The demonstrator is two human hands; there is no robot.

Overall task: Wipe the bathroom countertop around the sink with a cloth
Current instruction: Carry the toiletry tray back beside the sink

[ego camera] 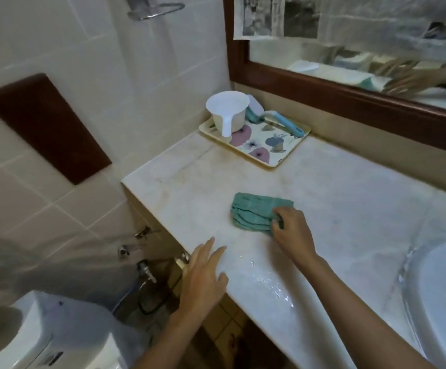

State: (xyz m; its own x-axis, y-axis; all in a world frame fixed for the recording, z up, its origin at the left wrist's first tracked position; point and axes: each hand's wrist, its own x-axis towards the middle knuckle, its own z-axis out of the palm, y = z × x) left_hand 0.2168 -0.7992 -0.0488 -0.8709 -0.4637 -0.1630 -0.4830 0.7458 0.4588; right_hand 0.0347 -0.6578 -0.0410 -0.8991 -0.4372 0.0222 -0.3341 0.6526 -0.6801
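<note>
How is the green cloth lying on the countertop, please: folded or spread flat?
Folded. The cloth shows several stacked layers along its near edge; the right hand pinches one end.

I am wearing the only camera on my head; it is looking forward and down at close range over the surface point(349, 209), taking in the tiled wall point(56, 49) left, the mirror point(376, 57) ahead, the sink point(443, 302) far right.

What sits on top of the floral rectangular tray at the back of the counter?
A white plastic handled scoop and a blue-and-white brush lie on the floral rectangular tray. The tray surface beneath them is covered.
</note>
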